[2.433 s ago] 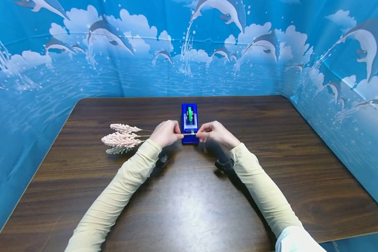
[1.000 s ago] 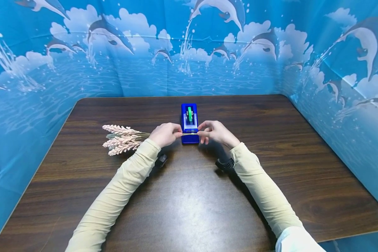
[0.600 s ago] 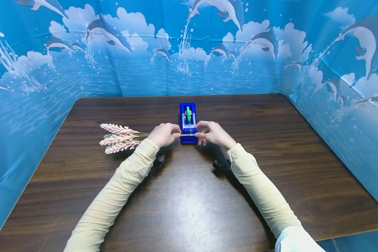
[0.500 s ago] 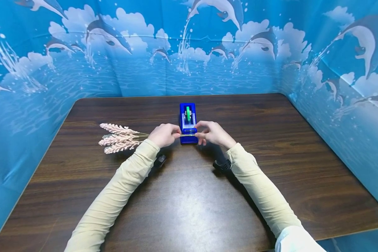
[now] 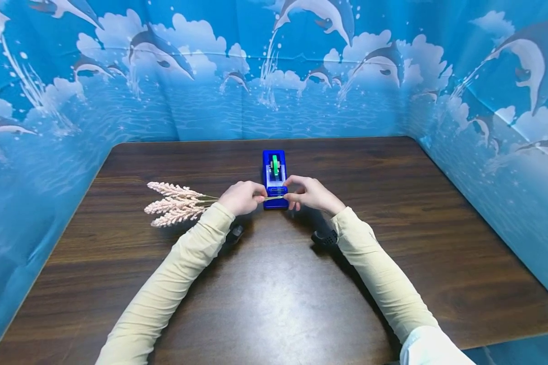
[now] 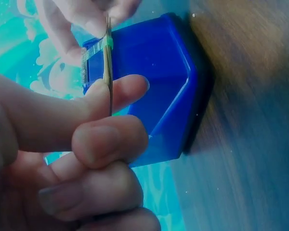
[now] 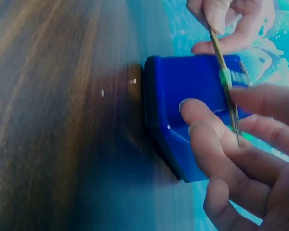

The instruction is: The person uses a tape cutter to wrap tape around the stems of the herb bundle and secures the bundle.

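Observation:
Artificial flower sprays (image 5: 173, 205), with pale pink heads, point left above the table. My left hand (image 5: 243, 197) pinches their thin stems (image 7: 216, 45) between thumb and fingers. Near the stem ends, my right hand (image 5: 312, 193) holds them with its thumb against its fingers. Between the hands, a greenish band of tape (image 7: 225, 77) wraps the stems. From it a clear strip (image 7: 238, 76) reaches the toothed edge of the blue tape dispenser (image 6: 149, 62). The dispenser stands beneath the stems with a green roll core (image 5: 275, 166) in it.
Dark wood-grain table (image 5: 274, 284) extends around the hands. A blue dolphin-print curtain (image 5: 201, 111) hangs behind it and along both sides. Dark wrist devices, such as the one on the right wrist (image 5: 324, 238), hang below the sleeves.
The flower heads have turned about their stems, and the grayish-green one no longer shows. My left hand has shifted slightly nearer the front, and the stems now slant a little. Both hands keep their hold.

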A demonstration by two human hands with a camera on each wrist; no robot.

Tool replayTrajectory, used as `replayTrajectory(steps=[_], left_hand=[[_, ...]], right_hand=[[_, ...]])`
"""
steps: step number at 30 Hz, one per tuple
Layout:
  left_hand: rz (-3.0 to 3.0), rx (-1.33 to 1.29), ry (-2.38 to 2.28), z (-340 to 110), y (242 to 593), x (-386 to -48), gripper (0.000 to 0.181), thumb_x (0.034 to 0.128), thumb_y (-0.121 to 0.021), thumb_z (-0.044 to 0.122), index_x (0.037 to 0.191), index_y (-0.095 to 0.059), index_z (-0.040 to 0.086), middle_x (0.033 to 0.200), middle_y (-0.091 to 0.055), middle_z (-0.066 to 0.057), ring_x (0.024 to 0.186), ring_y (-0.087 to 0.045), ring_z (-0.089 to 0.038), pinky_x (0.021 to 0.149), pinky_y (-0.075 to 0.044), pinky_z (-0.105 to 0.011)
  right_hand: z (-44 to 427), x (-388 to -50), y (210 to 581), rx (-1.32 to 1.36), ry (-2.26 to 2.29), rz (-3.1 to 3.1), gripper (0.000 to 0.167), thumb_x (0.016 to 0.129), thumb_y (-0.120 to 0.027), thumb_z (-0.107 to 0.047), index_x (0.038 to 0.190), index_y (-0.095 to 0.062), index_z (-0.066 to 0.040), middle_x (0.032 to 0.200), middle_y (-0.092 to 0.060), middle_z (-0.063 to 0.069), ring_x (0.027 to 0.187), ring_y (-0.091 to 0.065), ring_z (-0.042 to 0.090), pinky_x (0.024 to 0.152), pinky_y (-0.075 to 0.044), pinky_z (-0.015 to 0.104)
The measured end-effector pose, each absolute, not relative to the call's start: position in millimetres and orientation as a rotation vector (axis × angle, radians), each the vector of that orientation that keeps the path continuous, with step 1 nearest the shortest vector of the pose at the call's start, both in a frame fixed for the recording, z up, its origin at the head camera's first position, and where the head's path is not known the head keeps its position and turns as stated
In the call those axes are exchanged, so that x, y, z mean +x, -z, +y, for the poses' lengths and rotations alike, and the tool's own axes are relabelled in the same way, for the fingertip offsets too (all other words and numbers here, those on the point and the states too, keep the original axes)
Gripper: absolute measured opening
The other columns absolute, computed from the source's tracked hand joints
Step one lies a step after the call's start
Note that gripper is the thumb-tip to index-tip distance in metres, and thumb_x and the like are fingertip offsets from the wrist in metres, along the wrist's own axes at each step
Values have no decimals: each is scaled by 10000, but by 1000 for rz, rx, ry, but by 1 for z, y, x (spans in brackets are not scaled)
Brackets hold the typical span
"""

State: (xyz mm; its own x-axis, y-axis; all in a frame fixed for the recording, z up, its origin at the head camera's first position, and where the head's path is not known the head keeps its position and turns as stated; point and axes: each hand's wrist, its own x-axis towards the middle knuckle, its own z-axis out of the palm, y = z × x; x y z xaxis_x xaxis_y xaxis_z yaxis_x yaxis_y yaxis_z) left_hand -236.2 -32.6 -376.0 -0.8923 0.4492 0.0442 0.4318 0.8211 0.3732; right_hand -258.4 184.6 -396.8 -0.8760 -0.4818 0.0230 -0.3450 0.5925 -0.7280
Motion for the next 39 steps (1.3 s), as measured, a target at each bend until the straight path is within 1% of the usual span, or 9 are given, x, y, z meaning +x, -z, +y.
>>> replayTrajectory(steps=[5,8,12,17,21,25,29,35,39], left_hand=[[2933,750,-612,-30,377,-235,136,936,-584,124,971,-712,93,933,-711,-88,823,-605,-262,796,-485,-413],[2936,752,-620,-30,378,-235,139,936,-582,118,963,-714,83,914,-708,-82,816,-601,-254,794,-481,-400],[2934,752,-606,-30,378,-236,142,938,-582,120,947,-716,75,891,-701,-80,808,-592,-250,788,-473,-386],[2936,730,-603,-30,378,-236,133,932,-597,124,915,-722,84,872,-696,-72,799,-583,-247,776,-465,-378],[2930,766,-533,-31,381,-237,118,905,-610,118,882,-720,83,875,-706,-78,799,-602,-248,770,-478,-382],[2931,782,-530,-33,378,-239,111,890,-626,119,863,-726,80,873,-716,-77,787,-604,-241,761,-477,-379],[2933,776,-565,-34,370,-239,113,894,-638,130,857,-732,78,851,-717,-65,757,-591,-225,741,-468,-371],[2905,848,-569,-35,360,-236,114,898,-639,134,853,-732,84,837,-709,-49,762,-584,-207,751,-466,-365],[2902,871,-601,-40,351,-232,123,906,-632,132,881,-732,66,839,-707,-54,756,-569,-204,741,-457,-367]], right_hand=[[182,-257,399,-678,1166,2683,271,937,-638,-285,1121,-576,-96,712,-704,153,672,-672,350,593,-435,251],[177,-255,400,-650,1163,2730,272,938,-633,-316,1096,-578,-103,691,-695,130,661,-666,327,589,-429,245],[173,-254,401,-607,1175,2747,256,932,-644,-302,1084,-581,-105,661,-680,87,651,-657,318,605,-447,253],[171,-251,403,-610,1181,2765,247,916,-669,-269,1073,-582,-100,643,-676,87,607,-651,284,602,-474,261],[168,-251,406,-653,1089,2791,306,903,-687,-261,1128,-538,-118,628,-684,69,568,-656,231,590,-493,271],[167,-251,405,-672,1036,2802,346,906,-683,-257,1171,-505,-124,634,-693,64,565,-667,222,648,-518,297],[168,-252,400,-668,1075,2751,344,915,-671,-241,1188,-509,-106,660,-699,87,590,-674,260,693,-529,317],[178,-256,390,-649,1191,2620,376,910,-678,-256,1198,-510,-82,744,-713,143,694,-680,333,659,-501,288],[188,-257,379,-732,1272,2739,272,919,-666,-229,1119,-583,-65,836,-709,135,756,-664,260,671,-487,276]])
